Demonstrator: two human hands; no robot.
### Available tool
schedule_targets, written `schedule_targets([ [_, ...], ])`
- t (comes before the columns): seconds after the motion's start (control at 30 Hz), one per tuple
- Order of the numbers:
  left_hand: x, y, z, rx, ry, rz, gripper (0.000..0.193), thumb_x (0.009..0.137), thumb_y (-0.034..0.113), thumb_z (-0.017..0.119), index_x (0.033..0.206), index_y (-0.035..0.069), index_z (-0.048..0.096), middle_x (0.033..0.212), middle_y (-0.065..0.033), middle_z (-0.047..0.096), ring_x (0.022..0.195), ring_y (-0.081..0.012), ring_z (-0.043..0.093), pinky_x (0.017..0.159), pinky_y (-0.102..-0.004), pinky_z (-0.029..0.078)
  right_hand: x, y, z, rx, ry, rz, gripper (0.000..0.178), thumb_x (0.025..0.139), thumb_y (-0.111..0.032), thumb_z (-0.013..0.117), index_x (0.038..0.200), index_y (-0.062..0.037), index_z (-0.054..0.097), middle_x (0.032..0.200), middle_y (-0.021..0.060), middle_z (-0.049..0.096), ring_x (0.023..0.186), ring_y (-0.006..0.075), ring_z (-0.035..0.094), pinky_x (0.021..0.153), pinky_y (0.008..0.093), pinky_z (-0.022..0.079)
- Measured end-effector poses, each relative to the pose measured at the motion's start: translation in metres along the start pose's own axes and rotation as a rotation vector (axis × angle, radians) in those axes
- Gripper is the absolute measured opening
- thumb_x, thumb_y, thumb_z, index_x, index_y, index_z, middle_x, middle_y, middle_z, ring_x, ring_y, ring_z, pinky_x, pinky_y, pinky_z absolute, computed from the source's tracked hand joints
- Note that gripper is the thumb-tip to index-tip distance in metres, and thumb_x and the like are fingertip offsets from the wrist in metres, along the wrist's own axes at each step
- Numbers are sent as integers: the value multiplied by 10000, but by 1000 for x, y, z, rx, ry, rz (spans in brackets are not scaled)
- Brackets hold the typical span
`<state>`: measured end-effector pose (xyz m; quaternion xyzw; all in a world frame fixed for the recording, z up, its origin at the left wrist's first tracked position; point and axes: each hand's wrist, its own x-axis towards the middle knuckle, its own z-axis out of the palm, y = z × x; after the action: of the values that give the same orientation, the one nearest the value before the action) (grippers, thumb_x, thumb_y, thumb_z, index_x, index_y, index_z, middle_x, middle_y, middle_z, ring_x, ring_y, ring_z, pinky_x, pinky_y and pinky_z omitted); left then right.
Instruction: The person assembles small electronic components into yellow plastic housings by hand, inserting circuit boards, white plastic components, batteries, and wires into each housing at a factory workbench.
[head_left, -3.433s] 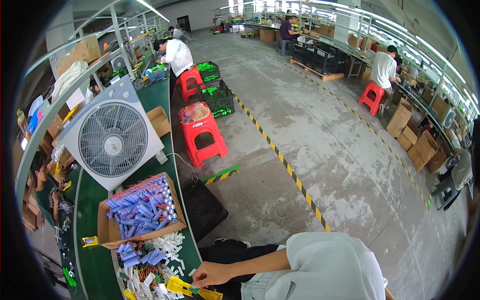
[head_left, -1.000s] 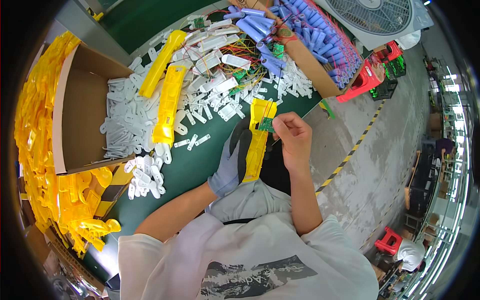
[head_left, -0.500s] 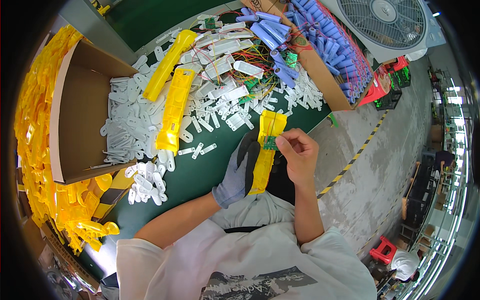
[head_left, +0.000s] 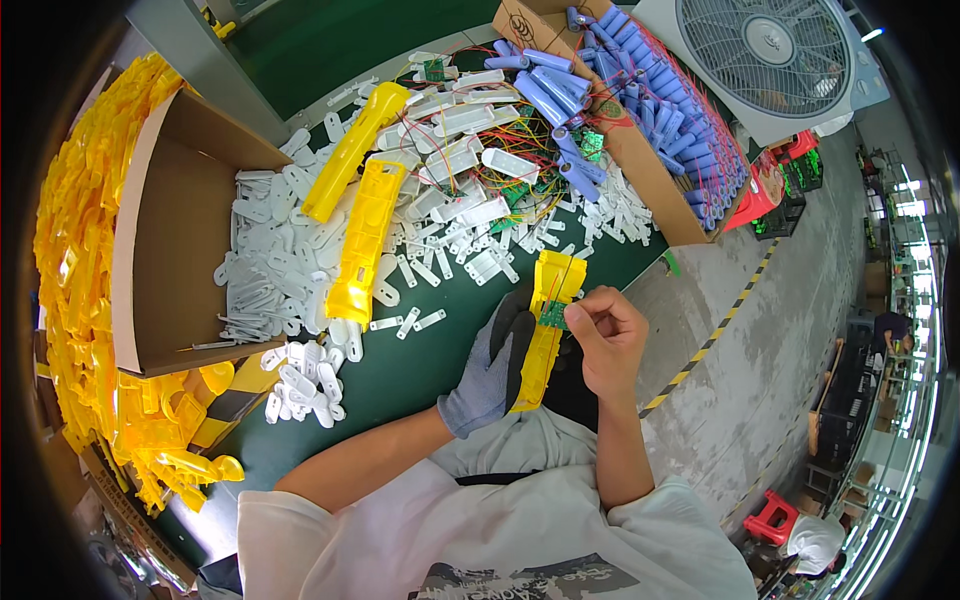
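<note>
While the gloved left hand point(head_left: 488, 372) cradled a long yellow shell point(head_left: 545, 330) from below, its fingers were wrapped along the shell's left edge, holding it tilted over the near edge of the green bench point(head_left: 400, 365), just above the person's lap. Right hand point(head_left: 606, 338) was bare, fingers pinched narrow on a small green circuit board point(head_left: 552, 315) sitting in the shell about midway along; thin wires ran up from the board inside the shell. Two more yellow shells lay on the bench well apart from the hands: one point(head_left: 366, 240) face up beside the white pile, another point(head_left: 356, 150) just past it, angled toward the far edge. White plastic pieces point(head_left: 300, 270) were scattered across the middle of the bench, with a smaller heap point(head_left: 302, 380) near the left forearm. Further back was a tangle of white covers, coloured wires and green boards point(head_left: 480, 170). Open cardboard box point(head_left: 185, 230) stood at the left, mostly bare inside, and stacked yellow parts point(head_left: 85, 290) were banked along its outer side. Second box point(head_left: 660, 190) at the right held blue cylindrical cells point(head_left: 650, 110), some spilled onto the wire tangle. White fan point(head_left: 765, 55) stood behind that box. Concrete floor point(head_left: 760, 370) with a yellow-black stripe lay to the right.
</note>
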<state>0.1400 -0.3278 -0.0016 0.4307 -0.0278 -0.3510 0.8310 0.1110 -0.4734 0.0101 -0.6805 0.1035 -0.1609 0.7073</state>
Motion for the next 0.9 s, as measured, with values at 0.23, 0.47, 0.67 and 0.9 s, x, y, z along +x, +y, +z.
schedule_targets([
  [0.23,4,-1,-4,22,-8,37,385,1016,258,372,1337,45,379,980,-75,562,760,-107,580,649,-255,489,3,3,3,17,15,2,95,826,-15,689,784,2,605,720,-5,556,659,31,503,606,184,395],
  [0.47,8,-41,-43,223,193,111,491,969,163,496,1418,66,322,1239,-94,520,1068,-185,561,886,-314,495,-2,12,10,-132,39,38,75,832,-76,705,843,-30,646,759,-10,608,684,45,539,589,213,440],
  [0.67,8,-73,-99,1088,61,299,713,903,422,507,1437,17,263,1400,-189,377,1271,-312,420,1080,-427,321,-9,17,19,-114,12,46,220,913,-228,622,891,-44,504,692,24,505,616,94,464,556,282,385],
  [0.9,-9,-39,-114,2747,-151,842,658,846,346,526,1346,-65,406,1394,-221,406,1296,-353,402,1108,-465,290,-17,13,11,-364,-104,-144,185,983,-212,465,928,-35,465,875,103,430,724,219,472,654,339,391],
])
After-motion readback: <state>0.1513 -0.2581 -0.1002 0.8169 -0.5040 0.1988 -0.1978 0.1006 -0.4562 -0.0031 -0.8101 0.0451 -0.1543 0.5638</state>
